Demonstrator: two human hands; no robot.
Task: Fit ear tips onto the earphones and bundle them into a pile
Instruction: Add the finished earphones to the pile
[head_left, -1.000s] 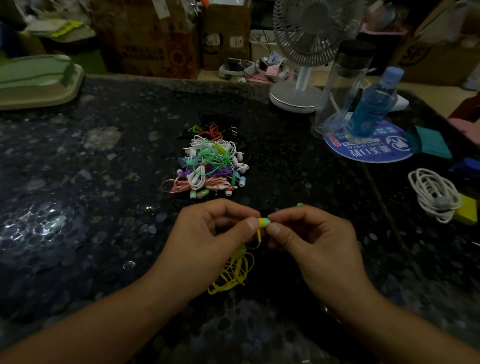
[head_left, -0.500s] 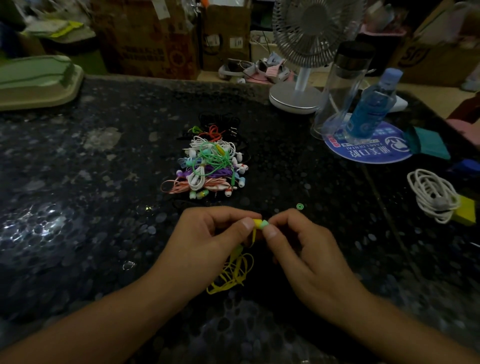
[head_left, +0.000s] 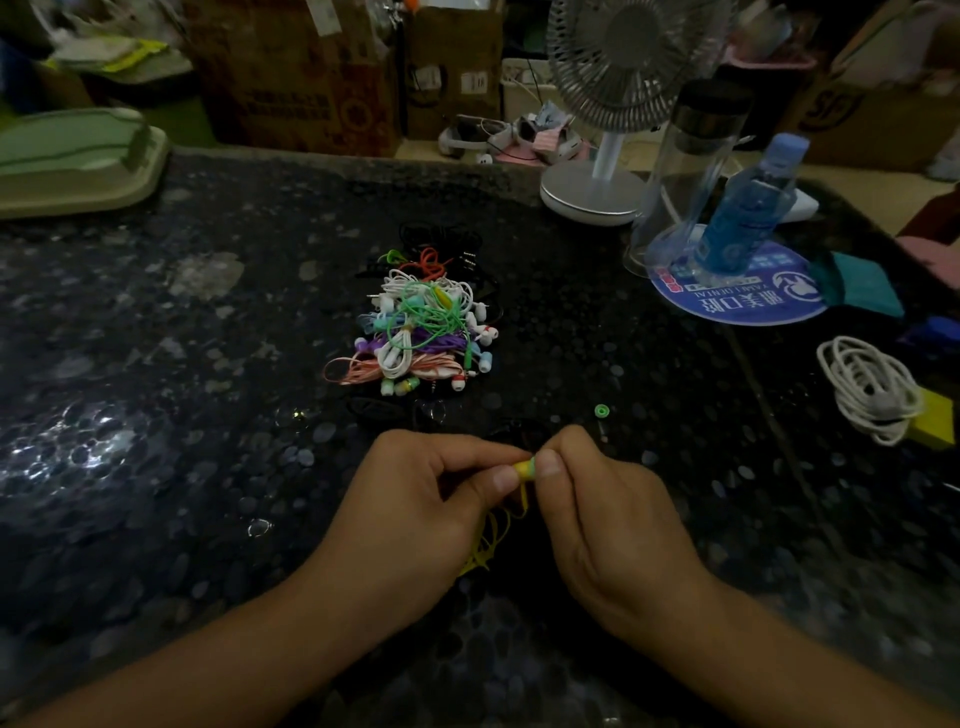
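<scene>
Your left hand (head_left: 415, 512) sits low in the middle of the dark speckled table (head_left: 156, 415), fingers curled in, with the thumb and forefinger pinching a small yellow earbud (head_left: 521, 470). Your right hand (head_left: 602, 519) meets it from the other side, its fingers curled as well, and its thumb and forefinger pinch the pale green ear tip (head_left: 532, 464) at the end of that earbud. The two thumbs nearly touch, with only the earbud showing between them. You cannot tell from here whether the tip is fully seated on the earbud, since your fingertips hide most of the joint.

The yellow cord (head_left: 493, 540) of this earphone hangs down from the earbud between your hands and lies in loose loops on the table under your left palm.

A second green ear tip (head_left: 601, 411) lies alone on the table just beyond your right hand, apart from everything else.

Farther out, straight ahead of your hands, lies the pile of earphones (head_left: 421, 332): white, green, purple, pink, orange and black cords tangled together, with several earbuds sticking out along its near and right edges.

At the far right of the table a coil of white cable (head_left: 867, 389) rests against a yellow block (head_left: 935, 418). Behind it a blue bottle (head_left: 748, 208) and a clear tumbler (head_left: 680, 171) stand on or beside a round blue mat (head_left: 737, 306), and a small desk fan (head_left: 613, 130) stands at the table's far edge. A pale green tray (head_left: 72, 161) lies at the far left corner.
</scene>
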